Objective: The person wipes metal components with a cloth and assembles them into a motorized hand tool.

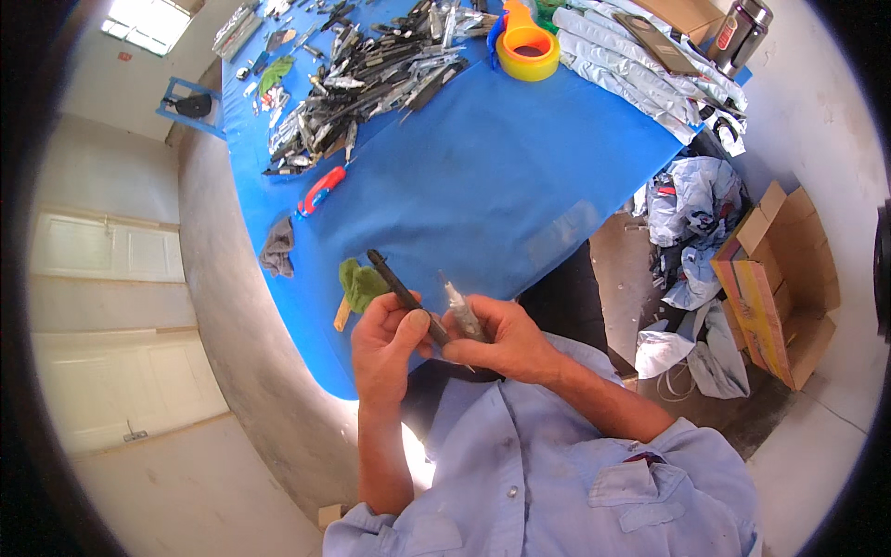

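The blue worktop (418, 204) is the largest thing, spreading from the middle toward 12 o'clock. At between 11 and 12 o'clock, a wide pile of dark and silvery slender parts (371, 88) lies on it. At 3 o'clock, an open cardboard box (778, 288) stands tilted beyond the worktop. At 1 o'clock there are silvery packages (603, 70).

Near the centre, the left hand (394, 339) is at 7 o'clock and the right hand (506, 339) at between 4 and 5; both are narrow, with thumb pressed toward the fingers. The yellow tape roll (529, 67) rests close to 12 o'clock. A green cloth (362, 285) lies at 9 o'clock, just beside the left hand. A red-handled tool (321, 192) lies at 10 o'clock.

The left hand holds a dark bar (401, 290), its far end toward 11 o'clock. The right hand holds a small tube (464, 317), whose white tip also points toward 11. Whether tube and bar touch, I cannot tell.
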A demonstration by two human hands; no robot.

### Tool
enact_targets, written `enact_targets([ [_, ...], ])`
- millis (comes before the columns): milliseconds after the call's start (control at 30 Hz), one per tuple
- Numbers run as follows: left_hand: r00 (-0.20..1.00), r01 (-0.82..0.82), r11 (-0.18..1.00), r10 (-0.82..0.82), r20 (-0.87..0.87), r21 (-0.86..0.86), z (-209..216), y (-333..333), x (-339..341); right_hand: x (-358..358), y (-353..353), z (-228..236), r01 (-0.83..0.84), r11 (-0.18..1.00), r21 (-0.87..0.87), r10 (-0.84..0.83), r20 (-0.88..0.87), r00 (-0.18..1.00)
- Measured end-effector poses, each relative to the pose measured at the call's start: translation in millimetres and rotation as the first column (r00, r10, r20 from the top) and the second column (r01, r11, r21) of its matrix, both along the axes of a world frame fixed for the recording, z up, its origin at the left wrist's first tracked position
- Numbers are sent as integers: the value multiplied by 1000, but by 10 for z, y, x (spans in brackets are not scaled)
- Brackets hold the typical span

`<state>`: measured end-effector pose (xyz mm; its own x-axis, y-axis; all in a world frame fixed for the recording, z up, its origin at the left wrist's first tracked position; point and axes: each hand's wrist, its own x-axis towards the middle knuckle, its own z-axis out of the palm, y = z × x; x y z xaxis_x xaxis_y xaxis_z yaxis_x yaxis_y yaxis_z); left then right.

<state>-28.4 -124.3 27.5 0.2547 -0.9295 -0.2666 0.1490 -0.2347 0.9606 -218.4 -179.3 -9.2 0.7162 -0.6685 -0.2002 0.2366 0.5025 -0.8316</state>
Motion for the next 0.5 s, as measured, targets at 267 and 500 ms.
enact_targets([
  [267, 147, 194, 905, 354, 924, -378, 14, 349, 130, -90, 126, 120, -76, 989, 123, 83, -50, 995],
  [500, -103, 449, 882, 206, 973, -139, 19, 499, 193, -135, 275, -60, -329, 905, 269, 334, 27, 942],
])
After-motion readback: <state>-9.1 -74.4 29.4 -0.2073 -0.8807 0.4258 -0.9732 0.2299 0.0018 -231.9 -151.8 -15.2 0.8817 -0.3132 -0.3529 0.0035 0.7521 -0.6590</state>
